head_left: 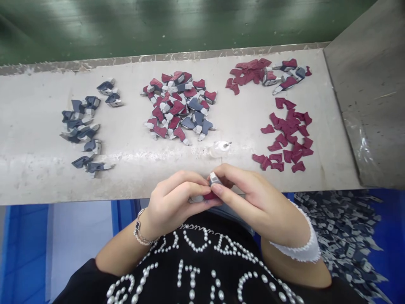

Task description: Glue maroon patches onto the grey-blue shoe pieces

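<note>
Close to the bench's front edge, my left hand (180, 195) and my right hand (242, 188) meet around one small grey-and-maroon plastic part (214, 179). Fingers of both hands are closed on it, and they hide most of its shape. Just beyond them lies a small white dropper bottle (220, 148) with a metal tip. A heap of assembled maroon, grey and white parts (177, 105) is at the middle of the bench. Loose maroon pieces (289, 126) are spread at the right, and dark grey-and-white parts (80, 124) at the left.
The pale bench (126, 177) ends at a metal panel (370, 93) on the right and a green wall (190, 25) behind. Below its front edge, a blue bin (387, 236) at right holds many grey parts; blue containers (25, 249) stand at left.
</note>
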Motion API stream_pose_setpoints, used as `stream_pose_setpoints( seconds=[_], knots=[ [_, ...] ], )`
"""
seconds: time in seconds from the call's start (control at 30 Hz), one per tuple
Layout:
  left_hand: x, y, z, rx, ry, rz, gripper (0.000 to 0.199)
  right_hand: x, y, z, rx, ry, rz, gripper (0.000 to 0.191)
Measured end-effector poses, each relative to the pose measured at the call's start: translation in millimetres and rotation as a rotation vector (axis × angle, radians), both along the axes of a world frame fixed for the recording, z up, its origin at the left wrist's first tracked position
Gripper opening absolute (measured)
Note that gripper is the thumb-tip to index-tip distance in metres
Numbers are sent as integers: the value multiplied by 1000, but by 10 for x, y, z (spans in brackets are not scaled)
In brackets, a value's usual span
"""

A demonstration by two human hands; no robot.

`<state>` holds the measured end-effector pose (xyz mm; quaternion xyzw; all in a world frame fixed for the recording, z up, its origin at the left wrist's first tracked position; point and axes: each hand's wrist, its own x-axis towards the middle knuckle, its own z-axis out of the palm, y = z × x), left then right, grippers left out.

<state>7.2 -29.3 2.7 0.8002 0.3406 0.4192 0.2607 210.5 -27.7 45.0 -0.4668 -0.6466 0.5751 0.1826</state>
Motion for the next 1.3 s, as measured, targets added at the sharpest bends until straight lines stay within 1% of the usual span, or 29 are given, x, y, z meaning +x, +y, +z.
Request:
stream_pose_setpoints(
  seconds=[0.13,0.2,0.3,0.37,0.43,0.6,0.87,1.0,1.17,1.3],
  knots=[
    [-6,-30,-28,33,7,19,23,-15,21,3,18,-23,30,25],
    [-1,-33,-35,18,-34,34,24,-14,29,1,1,-17,33,25],
    [2,-13,-37,-45,-131,47,27,7,31,2,-19,58,37,24],
    [-5,8,-30,-44,-179,33,29,26,28,8,-17,120,48,25],
    [-15,21,-15,-21,-200,10,30,40,21,18,-6,138,62,25],
    [-30,6,39,-38,-201,-23,29,43,-2,60,30,84,92,19],
    [-29,8,83,-23,-205,-56,29,27,-8,102,112,42,128,22],
    [-47,5,82,-38,-190,-63,29,17,2,76,89,35,142,25],
    [-80,-8,49,-48,-180,-50,30,2,22,4,41,31,132,26],
    [-124,-10,51,-81,-177,-65,29,16,11,-26,16,99,158,21]
  ],
)
